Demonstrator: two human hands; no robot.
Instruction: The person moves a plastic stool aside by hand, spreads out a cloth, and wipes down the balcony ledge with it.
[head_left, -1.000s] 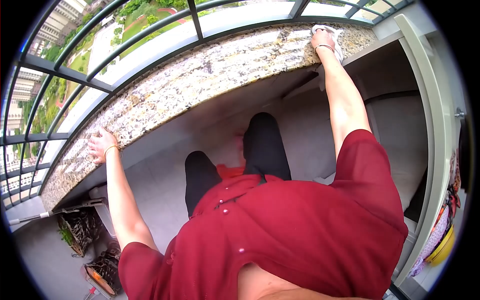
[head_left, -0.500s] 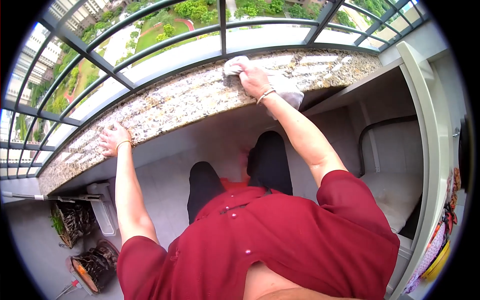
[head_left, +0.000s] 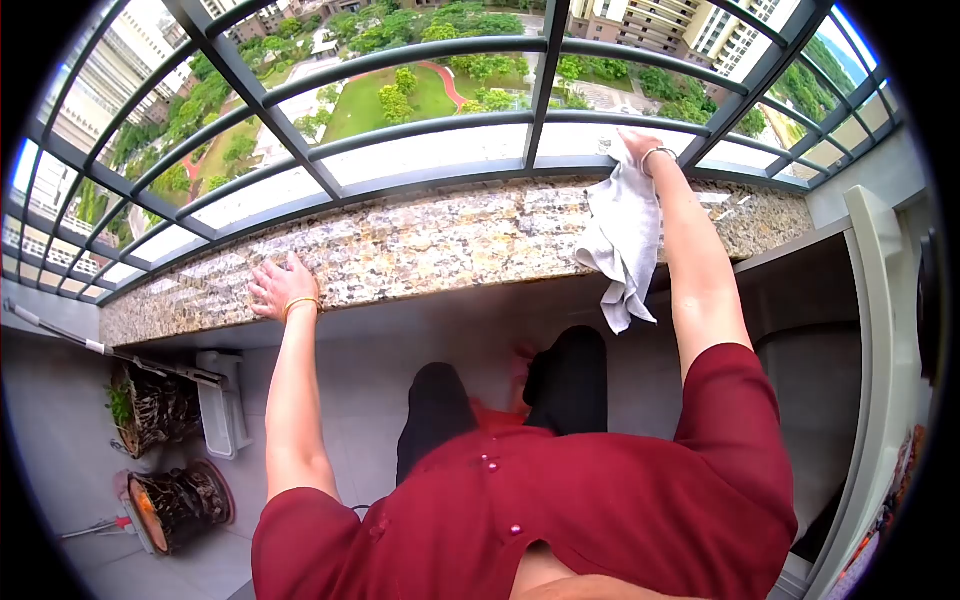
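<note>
My left hand [head_left: 284, 286] lies on the granite sill [head_left: 440, 245] near its front edge, fingers spread, with nothing in it. At the window railing [head_left: 537, 95], my right hand [head_left: 640, 150] reaches between the bars over the white outer ledge [head_left: 590, 140]. It grips a pale grey cloth [head_left: 625, 235], which hangs down across the granite and past its front edge. The fingertips of my right hand are partly hidden by the bars and the cloth.
Two dark potted plants [head_left: 160, 410] [head_left: 182, 505] stand on the floor at the left, beside a clear plastic container [head_left: 222, 410]. A metal pole [head_left: 110, 350] runs above them. A pale frame [head_left: 872, 330] rises at the right.
My right hand went left along the sill with the cloth, then right and outward to the railing, where the cloth now hangs down. My left hand stays on the granite.
</note>
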